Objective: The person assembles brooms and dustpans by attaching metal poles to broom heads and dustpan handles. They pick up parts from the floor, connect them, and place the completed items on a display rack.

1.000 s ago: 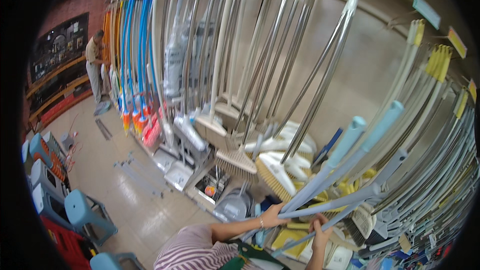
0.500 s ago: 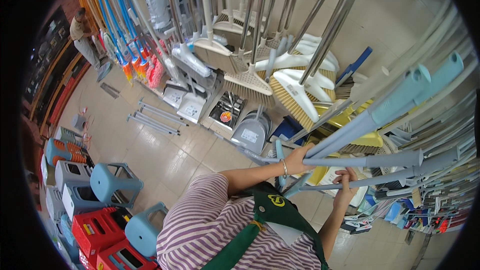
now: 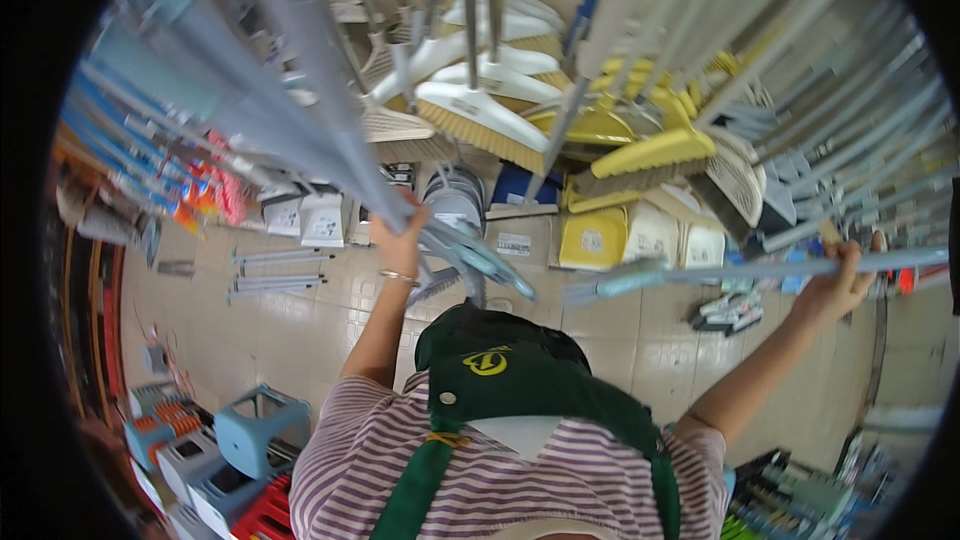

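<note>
left hand (image 3: 400, 237): grasping bundled grey-blue poles (image 3: 325, 70) | right hand (image 3: 843, 285): grasping lone pole (image 3: 740, 272), held out sideways | tip: keep long ends clear of white brooms (image 3: 482, 115)

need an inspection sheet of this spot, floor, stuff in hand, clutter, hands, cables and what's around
Surface: pale tiled floor, shiny.
Job's things: several grey-blue poles, blurred; one long pole with a light-blue end.
Clutter: loose thin poles on the floor; blue stool among other stools at lower left.
Hands: left hand closed around the grey-blue poles; right hand around the long pole, arm stretched out to the right.
Cables: thin reddish line on the floor at left, perhaps a cord; too small to tell.
Surroundings: white brooms, yellow dustpan, many upright handles at right.
</note>
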Tool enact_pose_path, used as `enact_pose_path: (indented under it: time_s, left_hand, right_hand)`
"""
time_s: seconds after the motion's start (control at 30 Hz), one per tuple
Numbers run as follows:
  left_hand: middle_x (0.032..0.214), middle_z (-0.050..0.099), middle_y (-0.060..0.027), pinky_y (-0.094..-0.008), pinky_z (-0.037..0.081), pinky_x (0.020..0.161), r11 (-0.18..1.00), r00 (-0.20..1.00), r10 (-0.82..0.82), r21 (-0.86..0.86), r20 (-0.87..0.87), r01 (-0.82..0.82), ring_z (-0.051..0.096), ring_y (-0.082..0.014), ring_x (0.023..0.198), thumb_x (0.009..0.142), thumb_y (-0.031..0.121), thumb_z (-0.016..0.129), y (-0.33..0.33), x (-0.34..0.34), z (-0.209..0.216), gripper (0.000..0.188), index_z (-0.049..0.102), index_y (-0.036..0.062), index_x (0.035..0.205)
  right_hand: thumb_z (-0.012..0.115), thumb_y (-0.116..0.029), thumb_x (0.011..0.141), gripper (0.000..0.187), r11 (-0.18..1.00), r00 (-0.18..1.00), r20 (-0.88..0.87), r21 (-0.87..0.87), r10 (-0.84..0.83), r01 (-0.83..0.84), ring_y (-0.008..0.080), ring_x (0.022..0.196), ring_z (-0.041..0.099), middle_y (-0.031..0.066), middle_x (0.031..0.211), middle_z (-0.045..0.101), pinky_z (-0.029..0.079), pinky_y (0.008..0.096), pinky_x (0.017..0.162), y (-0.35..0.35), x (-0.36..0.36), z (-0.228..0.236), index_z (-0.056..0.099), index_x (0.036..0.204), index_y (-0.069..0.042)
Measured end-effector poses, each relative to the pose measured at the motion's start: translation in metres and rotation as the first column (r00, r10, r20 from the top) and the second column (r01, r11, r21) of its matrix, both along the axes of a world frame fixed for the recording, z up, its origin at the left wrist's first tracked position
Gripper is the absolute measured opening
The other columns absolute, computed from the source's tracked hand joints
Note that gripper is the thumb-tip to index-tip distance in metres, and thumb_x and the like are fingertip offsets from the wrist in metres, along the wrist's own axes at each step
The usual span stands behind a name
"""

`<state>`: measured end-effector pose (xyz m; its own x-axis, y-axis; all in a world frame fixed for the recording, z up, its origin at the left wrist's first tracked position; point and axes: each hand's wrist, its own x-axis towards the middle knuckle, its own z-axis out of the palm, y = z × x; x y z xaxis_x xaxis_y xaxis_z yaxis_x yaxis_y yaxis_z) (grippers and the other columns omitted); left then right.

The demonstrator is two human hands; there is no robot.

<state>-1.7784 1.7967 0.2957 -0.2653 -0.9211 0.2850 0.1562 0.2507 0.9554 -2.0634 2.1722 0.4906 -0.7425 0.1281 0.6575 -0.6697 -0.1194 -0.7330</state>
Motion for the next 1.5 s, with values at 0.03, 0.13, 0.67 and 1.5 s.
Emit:
enact_pose_path:
  time_s: [0.03,0.13,0.67,1.5]
  left_hand:
    - [0.082,0.058,-0.0045,-0.0294,0.045,0.072,0.999,0.999,0.041,-0.025,-0.011,-0.042,0.055,-0.0147,0.078,0.066,0.001,0.07,-0.008,0.007,-0.001,0.026,0.058,0.004,0.09]
    - [0.081,0.056,-0.004,-0.0298,0.043,0.071,0.995,0.994,0.098,0.028,-0.041,-0.097,0.053,-0.0149,0.076,0.065,0.002,0.069,-0.009,0.005,0.011,0.024,0.058,0.0034,0.087]
    - [0.097,0.057,-0.0056,-0.0287,0.044,0.082,0.99,0.993,0.118,0.074,-0.003,-0.118,0.054,-0.0147,0.088,0.075,0.001,0.064,-0.012,0.001,0.016,0.029,0.056,-0.001,0.103]
    - [0.1,0.054,-0.0077,-0.035,0.042,0.086,0.963,0.965,-0.254,0.079,-0.064,0.258,0.052,-0.0183,0.092,0.073,0.001,0.067,0.077,-0.078,0.051,0.036,0.054,-0.0019,0.107]
  right_hand:
    - [0.057,-0.025,0.09,0.023,0.997,0.997,0.006,0.022,-0.079,0.079,0.0075,0.058,0.037,-0.0021,0.056,0.034,0.033,0.0236,0.056,0.0,-0.006,-0.035,0.055,0.089,-0.002]
    - [0.053,-0.027,0.092,0.026,0.987,0.959,0.284,-0.148,-0.023,0.068,0.0091,0.051,0.034,-0.002,0.052,0.032,0.034,0.0247,0.053,0.003,-0.015,-0.138,0.052,0.078,-0.005]
    - [0.053,-0.01,0.09,0.026,0.958,0.945,0.317,-0.239,-0.076,0.157,0.0213,0.071,0.062,0.0096,0.077,0.056,0.052,0.0311,0.065,0.068,-0.054,-0.084,0.046,0.111,0.005]
    - [0.053,-0.013,0.09,0.023,0.932,0.879,0.368,-0.079,-0.304,0.355,0.0112,0.063,0.05,0.0029,0.071,0.048,0.043,0.0254,0.055,0.198,-0.002,-0.078,0.05,0.106,0.002]
